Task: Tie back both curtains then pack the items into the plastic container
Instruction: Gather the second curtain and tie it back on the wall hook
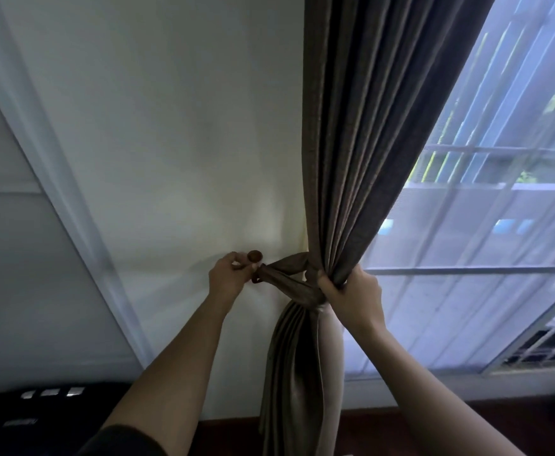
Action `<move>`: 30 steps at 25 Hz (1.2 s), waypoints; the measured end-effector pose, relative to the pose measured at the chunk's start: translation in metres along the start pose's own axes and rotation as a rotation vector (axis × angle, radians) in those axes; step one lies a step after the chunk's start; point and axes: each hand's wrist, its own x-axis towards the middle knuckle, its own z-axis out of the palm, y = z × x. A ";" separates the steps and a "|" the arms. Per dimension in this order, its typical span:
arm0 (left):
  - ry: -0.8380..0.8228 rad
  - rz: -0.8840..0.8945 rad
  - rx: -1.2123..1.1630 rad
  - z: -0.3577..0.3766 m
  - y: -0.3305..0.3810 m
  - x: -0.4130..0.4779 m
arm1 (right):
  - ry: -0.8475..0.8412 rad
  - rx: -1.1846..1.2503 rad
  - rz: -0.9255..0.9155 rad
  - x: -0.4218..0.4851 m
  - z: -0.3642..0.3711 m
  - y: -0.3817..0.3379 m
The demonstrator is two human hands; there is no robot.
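Observation:
A brown curtain (pixel 361 133) hangs at the left edge of a window and is gathered into a bunch at waist height. A matching fabric tieback (pixel 286 274) wraps around the bunch and runs left to a round dark wall knob (pixel 255 256). My left hand (pixel 230 278) pinches the tieback's end right at the knob. My right hand (pixel 352 294) grips the gathered curtain folds just right of the tieback. Below the tie the curtain (pixel 299 373) falls in loose folds toward the floor. No plastic container is in view.
A pale wall (pixel 171 143) fills the middle, with a white door frame (pixel 55 192) slanting down the left. The window (pixel 483 241) with sheer covering is on the right. A dark object (pixel 22 416) sits at the bottom left. Dark wood floor (pixel 384 426) shows below.

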 end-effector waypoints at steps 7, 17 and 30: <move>-0.132 -0.064 0.095 0.000 0.001 0.003 | 0.000 -0.008 0.003 -0.004 -0.003 0.001; 0.105 0.091 0.201 0.017 -0.021 -0.028 | -0.017 0.041 -0.019 -0.007 0.001 0.004; -0.222 0.186 0.388 0.062 -0.054 -0.111 | -0.406 -0.176 0.038 -0.049 0.033 0.079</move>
